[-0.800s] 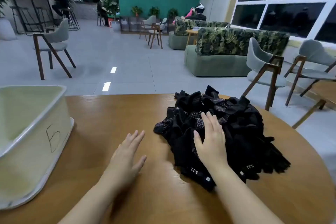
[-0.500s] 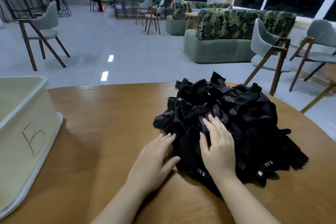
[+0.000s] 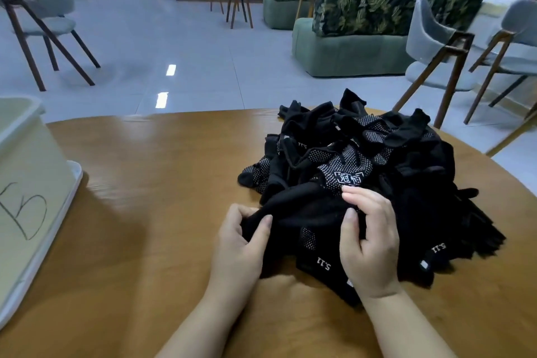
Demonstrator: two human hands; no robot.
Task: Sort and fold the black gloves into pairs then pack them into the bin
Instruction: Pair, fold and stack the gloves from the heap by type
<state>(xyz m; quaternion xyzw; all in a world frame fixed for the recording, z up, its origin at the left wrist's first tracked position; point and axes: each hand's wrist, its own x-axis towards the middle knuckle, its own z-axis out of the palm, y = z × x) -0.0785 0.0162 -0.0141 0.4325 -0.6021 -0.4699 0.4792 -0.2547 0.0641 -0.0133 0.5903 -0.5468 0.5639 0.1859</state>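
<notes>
- Right now, a big messy heap of black cloth gloves sits on the round brown wooden counter, over on the right side.
- Some gloves in the heap have little white dots on them, and a few show small white letters near the cuff.
- The person's left hand is at the near left edge of the heap. Its thumb and fingers pinch a bit of one soft black glove.
- The person's right hand is just beside it, on the front of the heap. Its fingers curl down into the same black glove and grip it.
- That glove is stretched between the two hands, and it is touching the rest of the heap.
- A pale cream plastic bin stands on the left side of the counter, well apart from the gloves. It has a hand-drawn mark on its side, like a 5.
- Behind the counter there is a shiny grey floor, grey chairs with brown wooden legs, and a green sofa with leafy cushions.
</notes>
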